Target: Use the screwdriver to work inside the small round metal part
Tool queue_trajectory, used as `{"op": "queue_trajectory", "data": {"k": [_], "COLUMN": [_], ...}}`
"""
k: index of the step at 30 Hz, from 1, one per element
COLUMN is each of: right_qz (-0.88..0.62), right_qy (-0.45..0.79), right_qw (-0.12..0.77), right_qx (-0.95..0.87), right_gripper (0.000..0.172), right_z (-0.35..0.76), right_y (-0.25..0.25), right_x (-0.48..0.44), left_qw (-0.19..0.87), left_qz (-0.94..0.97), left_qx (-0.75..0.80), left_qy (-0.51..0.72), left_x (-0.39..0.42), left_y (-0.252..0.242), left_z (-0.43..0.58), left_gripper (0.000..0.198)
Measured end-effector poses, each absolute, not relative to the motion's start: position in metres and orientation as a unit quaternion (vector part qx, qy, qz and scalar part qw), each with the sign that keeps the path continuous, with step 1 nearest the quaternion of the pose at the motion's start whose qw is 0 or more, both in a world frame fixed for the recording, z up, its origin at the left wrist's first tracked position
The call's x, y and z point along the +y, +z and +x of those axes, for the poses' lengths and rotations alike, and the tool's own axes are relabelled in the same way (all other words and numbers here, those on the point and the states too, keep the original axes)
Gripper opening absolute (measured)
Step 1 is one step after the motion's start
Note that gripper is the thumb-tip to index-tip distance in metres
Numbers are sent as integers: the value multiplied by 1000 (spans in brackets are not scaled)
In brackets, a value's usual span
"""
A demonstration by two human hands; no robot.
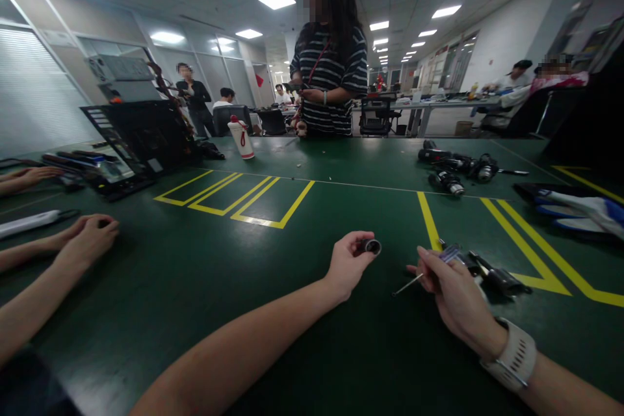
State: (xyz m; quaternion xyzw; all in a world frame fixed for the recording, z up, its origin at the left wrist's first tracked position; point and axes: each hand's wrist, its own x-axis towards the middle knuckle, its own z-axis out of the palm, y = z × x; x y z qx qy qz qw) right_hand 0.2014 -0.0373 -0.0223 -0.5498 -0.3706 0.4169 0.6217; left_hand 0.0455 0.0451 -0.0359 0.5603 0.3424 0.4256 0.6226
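Apparently had only the gripping done: held a thin tool (449,253) in the curled right hand (455,294), pinched a short tube (373,247) in the closed left hand (347,264) over the table (292,266), without yet touching tool to tube. Saw dark parts (504,281) crowding the right hand, black gear (458,162) farther off, then a bottle (242,140).

Wearer, own limbs: two bare human hands, left (345,266) and right (455,292). Left forearm (253,344) uncovered from wrist to lower frame edge; wrist also bare. Right forearm (565,380) likewise uncovered beyond the wristband. Right wrist carries a broad pale grey to off-white strap (515,354), perforated with small, dark, elongated holes. Narrow silvery metal fitting (514,377) at its lower edge. Far side of band hidden.
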Motion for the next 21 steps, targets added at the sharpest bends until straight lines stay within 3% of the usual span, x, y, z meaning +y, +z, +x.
{"op": "queue_trajectory", "data": {"k": [15, 21], "right_qz": [-596, -586], "right_qy": [385, 380], "right_qw": [547, 575], "right_qx": [-445, -425], "right_gripper": [39, 40], "right_z": [199, 197], "right_y": [-34, -33], "right_x": [-42, -41], "left_qw": [657, 660], "left_qz": [533, 530], "left_qx": [313, 306], "left_qy": [431, 437], "left_x": [44, 48], "left_y": [-30, -36], "left_z": [49, 48], "left_gripper": [31, 31]}}
